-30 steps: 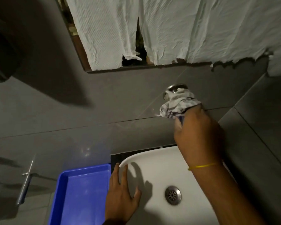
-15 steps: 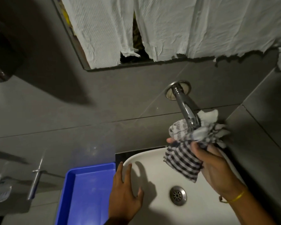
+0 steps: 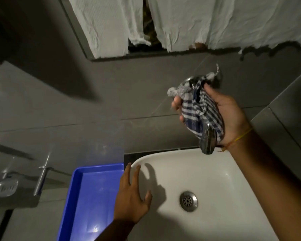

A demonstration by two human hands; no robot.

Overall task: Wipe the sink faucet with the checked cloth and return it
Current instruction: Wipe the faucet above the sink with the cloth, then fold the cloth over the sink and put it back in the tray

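The chrome faucet juts from the grey tiled wall over the white sink; only its spout end and a bit near the wall show. The blue-and-white checked cloth is wrapped around the faucet's pipe. My right hand cups the cloth from underneath, palm up, fingers closed around cloth and pipe. My left hand rests flat with spread fingers on the sink's left rim, holding nothing.
A blue plastic tray sits just left of the sink. Farther left on the wall are a metal soap dish and a metal bar. White paper sheets hang over the mirror above. A wall corner stands at the right.
My right hand has slid the cloth from the spout end back up the pipe toward the wall and turned palm up. The left hand stays on the sink rim.
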